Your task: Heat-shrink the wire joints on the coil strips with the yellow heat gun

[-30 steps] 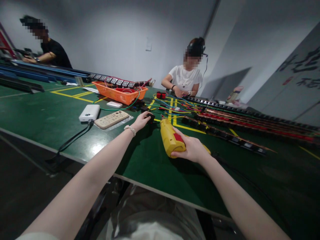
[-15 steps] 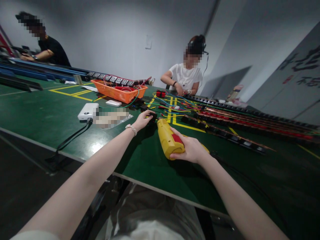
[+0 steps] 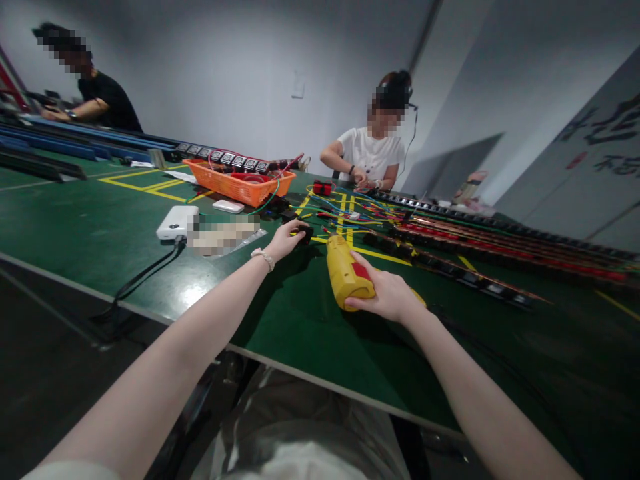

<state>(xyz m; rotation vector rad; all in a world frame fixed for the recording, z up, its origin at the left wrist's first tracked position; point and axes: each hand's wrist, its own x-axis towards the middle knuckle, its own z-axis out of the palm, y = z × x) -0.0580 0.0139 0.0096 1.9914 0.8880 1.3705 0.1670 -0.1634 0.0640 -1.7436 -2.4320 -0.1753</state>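
Note:
A yellow heat gun (image 3: 345, 270) with a red patch is gripped in my right hand (image 3: 387, 293), its nozzle end pointing away from me toward the wires. My left hand (image 3: 286, 240), with a band at the wrist, is closed on a small black part (image 3: 304, 235) just left of the heat gun's front. The fingers hide much of that part, so its kind is unclear. Beyond both hands lie loose coloured wires (image 3: 345, 213) with red, yellow, blue and green strands.
An orange basket (image 3: 250, 192) of parts stands left of the wires. Nearer are a white power bank (image 3: 177, 223) with a black cable and a plastic bag (image 3: 227, 237). Long strips (image 3: 475, 243) lie to the right. A co-worker (image 3: 373, 153) sits opposite; another person (image 3: 105, 100) is far left.
The heat gun in my right hand has shifted slightly right and away from the black part. My left hand stays nearly in place.

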